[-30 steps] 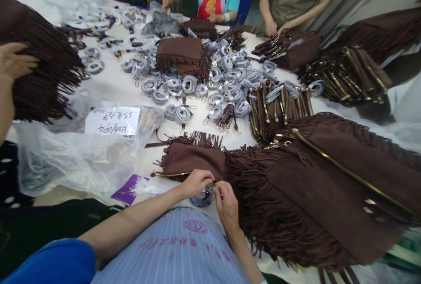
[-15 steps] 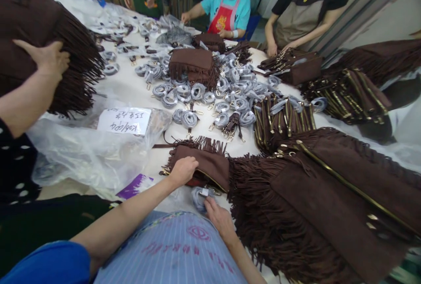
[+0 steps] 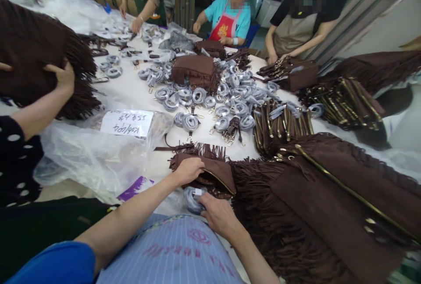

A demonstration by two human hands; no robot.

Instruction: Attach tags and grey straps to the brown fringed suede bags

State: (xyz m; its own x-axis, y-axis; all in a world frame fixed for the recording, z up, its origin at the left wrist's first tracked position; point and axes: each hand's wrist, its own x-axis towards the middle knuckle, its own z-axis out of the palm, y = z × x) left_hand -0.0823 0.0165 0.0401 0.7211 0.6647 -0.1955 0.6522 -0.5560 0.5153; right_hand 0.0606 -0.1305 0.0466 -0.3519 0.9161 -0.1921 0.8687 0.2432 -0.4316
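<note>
A small brown fringed pouch (image 3: 221, 169) lies on the table in front of me, its zipped mouth gaping toward me. My left hand (image 3: 190, 171) is closed on the zipper edge and holds the mouth up. Just below the opening, my right hand (image 3: 217, 213) grips a coiled strap (image 3: 193, 200) wrapped in clear plastic with a white band. The coil is outside the pouch, close to its mouth. A large brown fringed bag (image 3: 305, 205) with a gold zipper lies to the right, its fringe beside the pouch.
Many wrapped strap coils (image 3: 199, 96) cover the table's middle. A row of zipped pouches (image 3: 283, 121) stands behind the large bag. At left are a labelled plastic bag (image 3: 126, 122) and a co-worker's hand (image 3: 64, 77) on another fringed bag. More people stand across the table.
My left hand has lifted the zipper edge, so the pouch's mouth gapes wider. My right hand has closed around the coil, which sits slightly further left. The co-worker's fringed bag at left has moved down.
</note>
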